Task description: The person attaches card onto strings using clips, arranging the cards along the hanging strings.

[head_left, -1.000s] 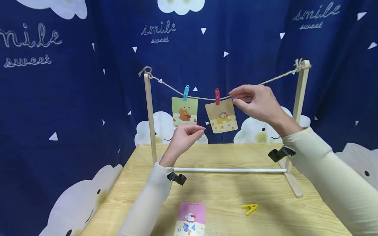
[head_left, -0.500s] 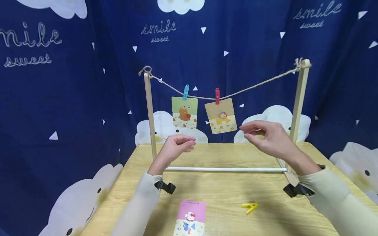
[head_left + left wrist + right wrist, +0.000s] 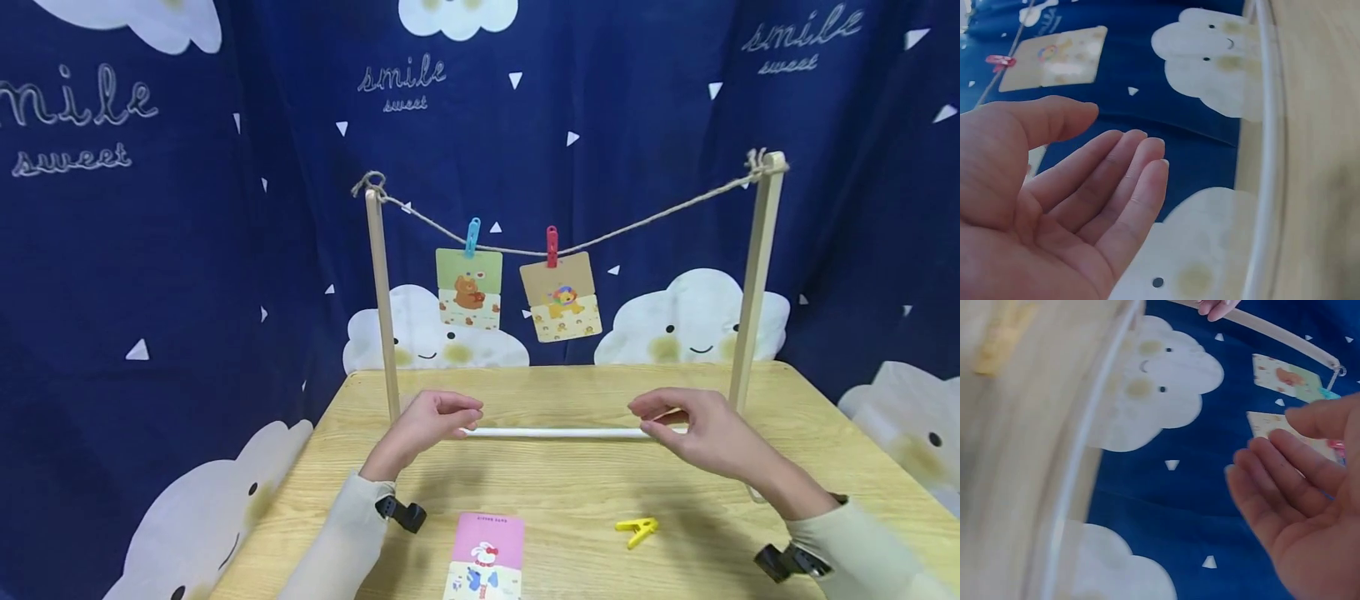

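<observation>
- Left hand is seen low over the wooden table, at the left end of the white rod; fingers loosely bent, nothing held. In the left wrist view the palm is shown open with fingers relaxed and empty.
- Right hand is seen at the right end of the white rod, fingers loosely bent; contact with the rod cannot be told from the head view. In the right wrist view the fingers are shown relaxed and empty, apart from the rod.
- White rod is laid horizontally between the feet of two upright wooden posts, left post and right post, on the far half of the table.
- A string is tied between the post tops and sags in the middle.
- Green card is hung from the string by a blue clip; tan card is hung just to its right by a red clip.
- Pink card is laid flat at the near table edge, between the forearms.
- Yellow clip is laid on the table to the right of the pink card, near the right forearm, untouched.
- Blue cloud-print cloth is hung behind the table.
</observation>
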`<state>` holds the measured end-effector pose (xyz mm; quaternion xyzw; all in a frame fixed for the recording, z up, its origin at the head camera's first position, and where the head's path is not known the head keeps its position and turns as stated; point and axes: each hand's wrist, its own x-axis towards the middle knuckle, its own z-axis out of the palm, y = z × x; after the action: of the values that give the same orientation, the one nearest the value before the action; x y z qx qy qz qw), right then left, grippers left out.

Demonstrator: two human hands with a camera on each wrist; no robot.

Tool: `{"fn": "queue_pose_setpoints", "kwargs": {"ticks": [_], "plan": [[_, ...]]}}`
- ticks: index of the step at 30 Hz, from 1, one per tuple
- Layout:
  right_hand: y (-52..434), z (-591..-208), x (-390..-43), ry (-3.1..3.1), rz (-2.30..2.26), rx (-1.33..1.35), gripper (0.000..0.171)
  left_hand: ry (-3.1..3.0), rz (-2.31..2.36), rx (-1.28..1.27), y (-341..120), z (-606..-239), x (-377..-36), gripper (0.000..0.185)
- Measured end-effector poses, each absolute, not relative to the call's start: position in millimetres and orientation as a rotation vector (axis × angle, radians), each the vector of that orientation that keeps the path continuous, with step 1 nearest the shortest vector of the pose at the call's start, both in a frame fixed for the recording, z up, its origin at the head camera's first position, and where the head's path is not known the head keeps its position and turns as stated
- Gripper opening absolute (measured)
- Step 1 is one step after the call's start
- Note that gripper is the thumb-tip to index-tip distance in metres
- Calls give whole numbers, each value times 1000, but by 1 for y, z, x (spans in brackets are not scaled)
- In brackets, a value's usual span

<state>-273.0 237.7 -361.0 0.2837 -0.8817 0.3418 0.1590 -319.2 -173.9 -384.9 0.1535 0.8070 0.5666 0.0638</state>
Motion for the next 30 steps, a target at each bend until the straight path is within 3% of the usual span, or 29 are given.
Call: {"fn": "queue_pose_setpoints", "kwargs": {"ticks": [9, 23, 30], "plan": [[251, -402, -269, -2673, 932, 930, 20, 2454, 1573, 415, -185, -414, -310, 28], [259, -435, -269, -2711, 898, 1188, 31, 2450, 1445, 378, -185, -434, -306, 34], [258, -441, -268, -2810, 911, 1235, 41, 2442, 1398, 375, -186, -444, -306, 26]]}}
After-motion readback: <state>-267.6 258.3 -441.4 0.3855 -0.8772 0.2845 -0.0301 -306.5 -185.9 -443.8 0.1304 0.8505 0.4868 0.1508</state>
